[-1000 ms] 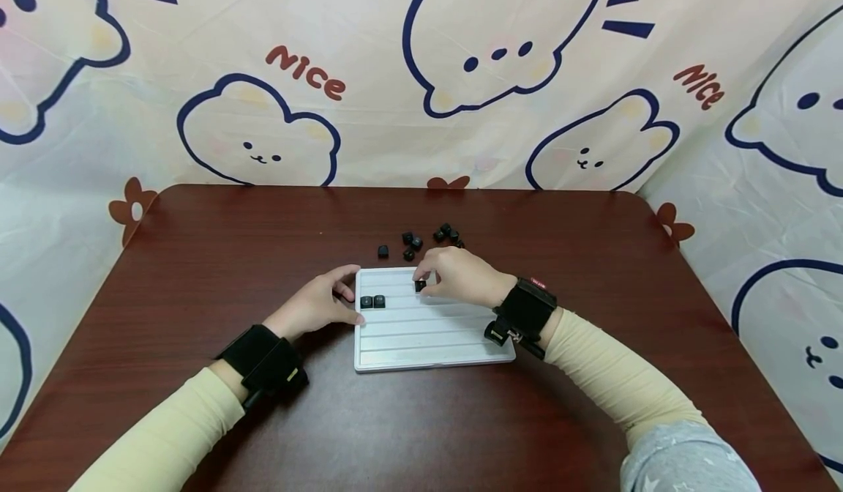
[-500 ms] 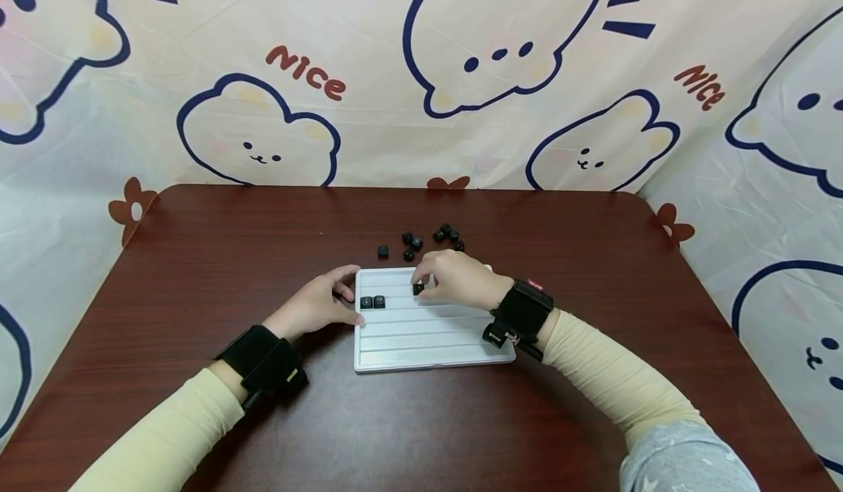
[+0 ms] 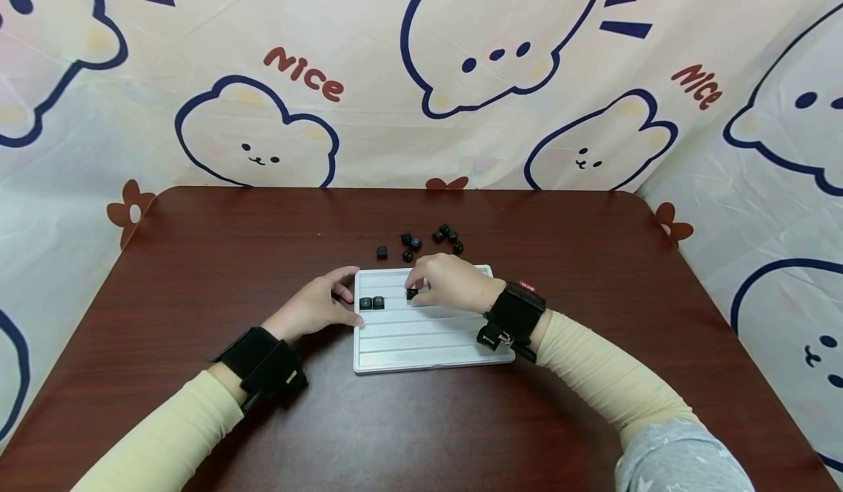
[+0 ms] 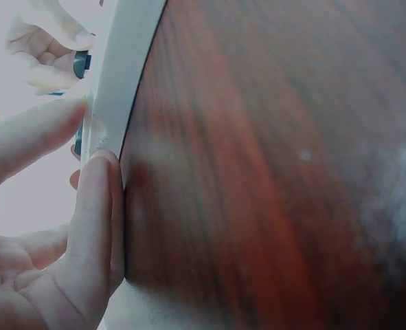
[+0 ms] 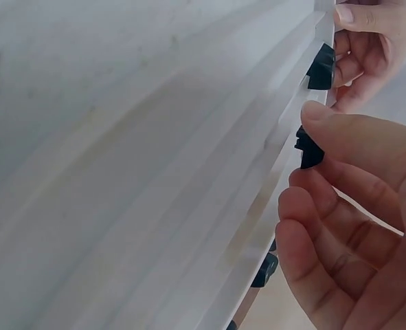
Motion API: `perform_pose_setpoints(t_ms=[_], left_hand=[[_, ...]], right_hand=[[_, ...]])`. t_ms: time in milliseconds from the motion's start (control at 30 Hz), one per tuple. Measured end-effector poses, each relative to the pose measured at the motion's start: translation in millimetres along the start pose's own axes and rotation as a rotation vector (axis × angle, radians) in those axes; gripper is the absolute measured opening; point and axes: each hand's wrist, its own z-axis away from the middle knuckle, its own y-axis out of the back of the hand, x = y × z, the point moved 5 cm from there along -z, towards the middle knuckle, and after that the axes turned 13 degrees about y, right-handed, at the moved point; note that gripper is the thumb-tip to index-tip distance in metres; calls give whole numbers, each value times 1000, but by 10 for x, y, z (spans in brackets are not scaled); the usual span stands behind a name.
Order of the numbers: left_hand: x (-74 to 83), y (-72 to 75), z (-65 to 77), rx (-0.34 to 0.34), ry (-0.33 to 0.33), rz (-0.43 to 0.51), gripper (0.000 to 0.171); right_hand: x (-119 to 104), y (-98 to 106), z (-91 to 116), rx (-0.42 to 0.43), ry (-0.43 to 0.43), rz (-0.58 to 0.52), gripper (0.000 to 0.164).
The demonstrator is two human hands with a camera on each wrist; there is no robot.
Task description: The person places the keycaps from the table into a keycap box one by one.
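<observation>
A white ridged tray [image 3: 431, 342] lies on the table, with two black keycaps [image 3: 372, 303] side by side in a row at its left edge. My right hand [image 3: 454, 281] pinches another black keycap [image 5: 311, 148] between thumb and fingers, close over that row and to the right of the pair. The stem side of this keycap shows in the right wrist view. My left hand [image 3: 315, 303] rests against the tray's left edge, its thumb [image 3: 352, 319] at the rim and its index finger reaching toward the far left corner. The left wrist view shows its fingertips touching the tray's side.
Beyond the tray's far edge several loose black keycaps [image 3: 411, 243] are scattered on the brown table [image 3: 263, 236]. One keycap [image 3: 382, 252] sits apart at the left of them. A patterned white curtain [image 3: 382, 140] hangs behind the table.
My right hand has moved a little left and toward me with its keycap, closer to the two keycaps on the tray. The left hand has stayed at the tray's edge.
</observation>
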Motion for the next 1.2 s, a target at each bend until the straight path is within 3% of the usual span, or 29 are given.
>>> perform_pose_setpoints(t_ms=[633,1200], left_hand=[[2,0,0,-6,9,1,89],[-8,3,-11,1,-3,-11,89]], right_hand=[[-108,-103,-206,-18,44,-7,24],[-136,-169,-254,-35,43,-6,23]])
